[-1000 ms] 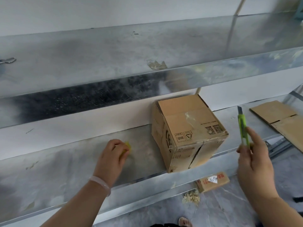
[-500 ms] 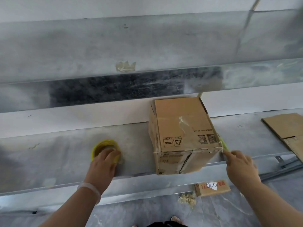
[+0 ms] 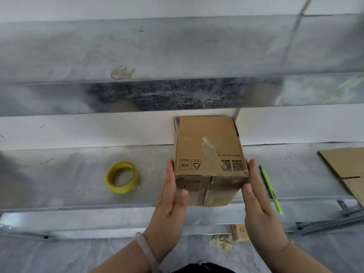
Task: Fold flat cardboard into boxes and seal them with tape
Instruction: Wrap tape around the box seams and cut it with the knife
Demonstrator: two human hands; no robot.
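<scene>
Though near box [image 3: 208,152], tape [image 3: 122,177], cutter [image 3: 270,189] apart

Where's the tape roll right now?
In the head view, the yellow tape roll lies on the metal shelf, left of the box and the left hand.

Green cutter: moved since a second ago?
Yes. The green cutter went down from mid-air in the right hand onto the shelf, lying just right of the box.

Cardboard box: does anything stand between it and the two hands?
Nothing visible does. The left hand and the right hand lie flat against the sides of the cardboard box. The yellow tape roll lies apart on the left; the green cutter lies beyond the right hand.
</scene>
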